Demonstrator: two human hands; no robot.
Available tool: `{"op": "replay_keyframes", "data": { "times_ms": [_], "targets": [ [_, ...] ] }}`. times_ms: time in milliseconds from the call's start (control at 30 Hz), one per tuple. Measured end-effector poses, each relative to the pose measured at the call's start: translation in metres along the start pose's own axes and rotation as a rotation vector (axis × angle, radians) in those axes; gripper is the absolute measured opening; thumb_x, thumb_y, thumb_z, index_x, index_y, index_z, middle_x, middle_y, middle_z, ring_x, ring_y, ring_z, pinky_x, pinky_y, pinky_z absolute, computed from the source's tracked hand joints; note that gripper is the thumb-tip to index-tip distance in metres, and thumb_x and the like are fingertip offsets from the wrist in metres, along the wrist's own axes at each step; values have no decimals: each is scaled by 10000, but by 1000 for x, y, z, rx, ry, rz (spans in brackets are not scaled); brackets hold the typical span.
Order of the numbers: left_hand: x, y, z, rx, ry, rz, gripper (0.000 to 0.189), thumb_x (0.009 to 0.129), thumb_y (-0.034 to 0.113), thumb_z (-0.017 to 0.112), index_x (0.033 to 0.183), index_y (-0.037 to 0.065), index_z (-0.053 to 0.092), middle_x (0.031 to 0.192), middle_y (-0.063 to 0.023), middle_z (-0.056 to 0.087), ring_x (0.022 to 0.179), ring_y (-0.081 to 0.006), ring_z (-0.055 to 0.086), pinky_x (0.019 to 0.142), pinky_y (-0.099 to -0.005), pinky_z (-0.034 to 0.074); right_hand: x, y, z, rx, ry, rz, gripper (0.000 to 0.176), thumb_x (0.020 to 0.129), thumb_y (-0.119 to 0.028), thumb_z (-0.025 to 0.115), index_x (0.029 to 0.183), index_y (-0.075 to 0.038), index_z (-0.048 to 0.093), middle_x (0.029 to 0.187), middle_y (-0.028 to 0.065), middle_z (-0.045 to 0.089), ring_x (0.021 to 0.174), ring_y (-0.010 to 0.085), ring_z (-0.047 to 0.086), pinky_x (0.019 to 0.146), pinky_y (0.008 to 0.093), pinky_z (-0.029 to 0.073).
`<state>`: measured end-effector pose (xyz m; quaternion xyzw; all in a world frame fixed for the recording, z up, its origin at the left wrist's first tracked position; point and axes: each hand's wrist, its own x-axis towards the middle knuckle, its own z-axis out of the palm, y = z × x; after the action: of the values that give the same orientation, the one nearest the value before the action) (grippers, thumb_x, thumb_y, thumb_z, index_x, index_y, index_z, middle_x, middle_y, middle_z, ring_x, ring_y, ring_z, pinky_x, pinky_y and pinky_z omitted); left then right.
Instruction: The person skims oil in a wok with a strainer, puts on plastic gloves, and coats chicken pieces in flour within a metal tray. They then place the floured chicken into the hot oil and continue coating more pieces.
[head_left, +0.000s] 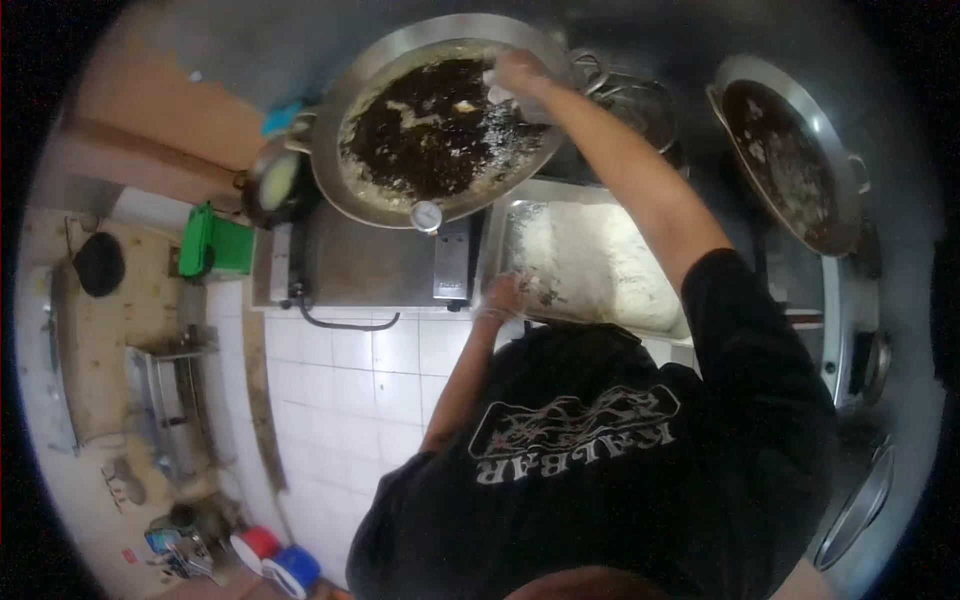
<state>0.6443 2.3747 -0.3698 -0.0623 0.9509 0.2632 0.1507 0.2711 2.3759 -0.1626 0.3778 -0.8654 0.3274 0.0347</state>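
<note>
A wide pan (325, 150) of dark, bubbling liquid stands at the top centre, with a dial thermometer (426, 216) at its near rim. Over the pan's right side is my right hand (522, 75), its fingers closed around something pale. A metal tray (660, 325) below and to the right holds white powder (635, 260). At the tray's left edge rests my left hand (503, 296), which seems to wear a clear glove. Its fingers are too blurred to make out.
A second large pan (850, 215) of dark liquid sits at the right. Left of the main pan are a small pot (278, 185) and a green container (215, 245). A black cable (350, 326) hangs below the counter. Red (256, 545) and blue (292, 572) tubs stand lower left.
</note>
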Motion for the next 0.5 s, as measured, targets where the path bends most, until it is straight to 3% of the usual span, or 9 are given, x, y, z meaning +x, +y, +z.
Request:
{"op": "replay_keyframes", "data": {
  "times_ms": [100, 133, 200, 300, 333, 367, 400, 467, 500],
  "targets": [
    [4, -13, 14, 54, 33, 97, 447, 854, 399, 548, 1107, 34, 595, 1008, -207, 627, 956, -373, 594, 849, -478, 462, 12, 2, -16, -68, 133, -15, 410, 825, -223, 637, 1202, -77, 567, 1125, 169, 618, 1081, 263, 588, 879, 383, 482],
    [6, -19, 18, 27, 37, 114, 430, 861, 384, 539, 1094, 27, 595, 1008, -220, 623, 956, -377, 592, 850, -473, 463, 18, 6, -29, -93, -10, 21, 400, 835, -203, 627, 1210, -79, 560, 1147, 159, 613, 1139, 229, 557, 904, 378, 472],
    [10, -25, 24, -40, 33, 151, 399, 874, 353, 520, 1069, 14, 595, 1008, -245, 615, 956, -385, 590, 853, -463, 464, -5, 13, -47, 290, 134, -75, 355, 833, -165, 608, 1174, -67, 592, 1149, 137, 625, 1083, 249, 586, 905, 374, 477],
    [0, -2, 14, 112, 58, 27, 380, 892, 326, 498, 1061, -1, 592, 1040, -253, 607, 964, -373, 592, 873, -449, 461, -66, 27, -102, 509, 190, -147, 231, 876, -188, 599, 1066, -57, 611, 972, 79, 631, 877, 208, 589, 770, 344, 481],
    [4, -17, 28, 217, 94, 132, 396, 898, 338, 479, 1080, 4, 591, 1066, -237, 604, 977, -357, 590, 893, -444, 454, -93, 27, -119, 529, 181, -152, 198, 898, -209, 599, 1021, -55, 613, 883, 55, 631, 787, 182, 582, 703, 330, 481],
    [12, -37, 43, 318, 139, 241, 413, 904, 350, 461, 1099, 9, 591, 1091, -221, 602, 990, -342, 588, 913, -439, 447, -126, 12, -131, 651, 234, 159, 269, 915, -276, 589, 1077, -62, 602, 936, 66, 633, 838, 168, 583, 749, 316, 478],
    [23, -48, 55, 252, 67, 190, 422, 906, 354, 451, 1124, 18, 583, 1093, -208, 599, 991, -331, 585, 917, -432, 446, -181, 12, -139, 951, 217, 305, 485, 886, -313, 631, 1299, -122, 463, 1270, 133, 522, 1155, 97, 467, 1001, 295, 376],
    [37, -63, 69, 132, -61, 74, 442, 909, 363, 431, 1174, 35, 566, 1096, -182, 595, 994, -307, 581, 924, -419, 443, -237, 97, -108, 562, 169, 224, 294, 839, -91, 585, 1128, -69, 632, 1147, 102, 641, 1048, 231, 605, 892, 351, 484],
    [36, -58, 69, -25, -71, 152, 439, 907, 358, 430, 1194, 50, 556, 1101, -176, 590, 1003, -296, 576, 923, -411, 444, -279, 121, -89, 547, 17, 260, 272, 885, -128, 550, 1144, -66, 609, 1174, 97, 619, 1064, 210, 584, 904, 356, 474]
  ]
}}
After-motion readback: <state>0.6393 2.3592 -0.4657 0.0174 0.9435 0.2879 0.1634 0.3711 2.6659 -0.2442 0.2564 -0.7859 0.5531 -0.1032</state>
